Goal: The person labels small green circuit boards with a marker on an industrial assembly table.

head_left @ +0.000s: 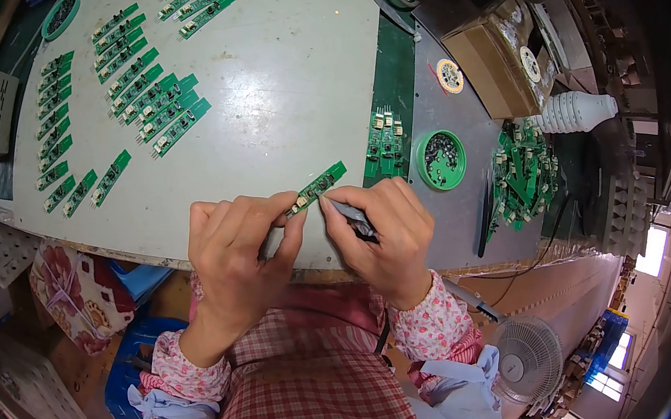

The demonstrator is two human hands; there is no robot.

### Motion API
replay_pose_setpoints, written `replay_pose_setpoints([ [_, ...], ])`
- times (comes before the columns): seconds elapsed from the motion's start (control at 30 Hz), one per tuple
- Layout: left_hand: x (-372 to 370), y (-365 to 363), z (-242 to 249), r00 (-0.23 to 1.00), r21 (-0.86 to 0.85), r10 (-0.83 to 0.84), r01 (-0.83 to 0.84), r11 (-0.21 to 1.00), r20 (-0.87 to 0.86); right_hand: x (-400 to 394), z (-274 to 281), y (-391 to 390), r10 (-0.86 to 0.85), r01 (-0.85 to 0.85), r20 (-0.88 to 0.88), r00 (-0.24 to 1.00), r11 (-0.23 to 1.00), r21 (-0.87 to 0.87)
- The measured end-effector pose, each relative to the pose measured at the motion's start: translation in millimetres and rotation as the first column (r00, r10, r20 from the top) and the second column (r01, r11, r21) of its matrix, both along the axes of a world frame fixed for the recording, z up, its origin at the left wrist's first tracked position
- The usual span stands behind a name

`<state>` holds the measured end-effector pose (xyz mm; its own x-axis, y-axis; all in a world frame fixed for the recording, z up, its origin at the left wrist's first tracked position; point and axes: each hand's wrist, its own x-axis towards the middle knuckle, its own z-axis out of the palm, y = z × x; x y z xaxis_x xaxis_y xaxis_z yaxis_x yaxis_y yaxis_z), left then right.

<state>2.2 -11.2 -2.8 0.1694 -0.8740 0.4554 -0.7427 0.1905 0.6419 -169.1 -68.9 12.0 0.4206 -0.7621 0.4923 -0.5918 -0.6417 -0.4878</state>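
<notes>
Near the front edge of the worktable, my left hand (244,240) pinches the lower end of a narrow green circuit board (318,188) between thumb and fingers. The board slants up to the right and carries small white and black components. My right hand (388,226) is closed around dark grey tweezers (354,216), whose tips are hidden by my fingers. Its thumb and forefinger are against or very close to the board's right side. Whether a component is in the tips cannot be seen.
Rows of similar boards (148,94) lie on the pale worktop (279,52). At right are a green dish (461,165) of small black parts, a heap of boards (524,178), a cardboard box (496,62) and stacked white cups (578,112). A fan (526,359) stands lower right.
</notes>
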Motion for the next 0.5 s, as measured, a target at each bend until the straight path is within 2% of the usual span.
replay_pose_setpoints([
  [0.5,0.0,0.1,1.4,1.000,0.009,-0.001,0.001,1.000,0.001,-0.3,1.0,0.5,0.000,-0.001,0.007,1.000,1.000,0.011],
])
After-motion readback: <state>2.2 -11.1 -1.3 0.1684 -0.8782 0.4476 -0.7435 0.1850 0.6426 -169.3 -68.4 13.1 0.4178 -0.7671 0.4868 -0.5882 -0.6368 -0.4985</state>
